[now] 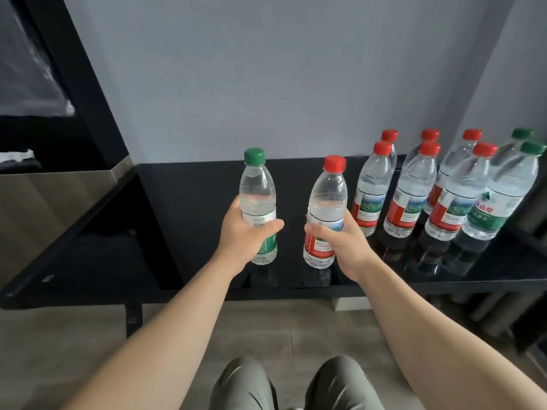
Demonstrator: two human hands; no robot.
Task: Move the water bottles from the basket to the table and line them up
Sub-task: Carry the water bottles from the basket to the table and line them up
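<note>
My left hand [245,232] grips a green-capped water bottle [257,187] round its label, upright, at or just above the black glossy table [189,208]. My right hand [340,241] grips a red-capped water bottle [327,202] beside it, also upright. To the right stand several bottles in two rows: red-capped ones [373,190] and two green-capped ones [509,193] at the far right. The basket is not in view.
A grey wall rises behind the table. A steel-fronted cabinet [59,202] stands at the left, with a dark frame above it. The table's front edge [266,291] runs above the wooden floor, and my knees [296,386] show at the bottom.
</note>
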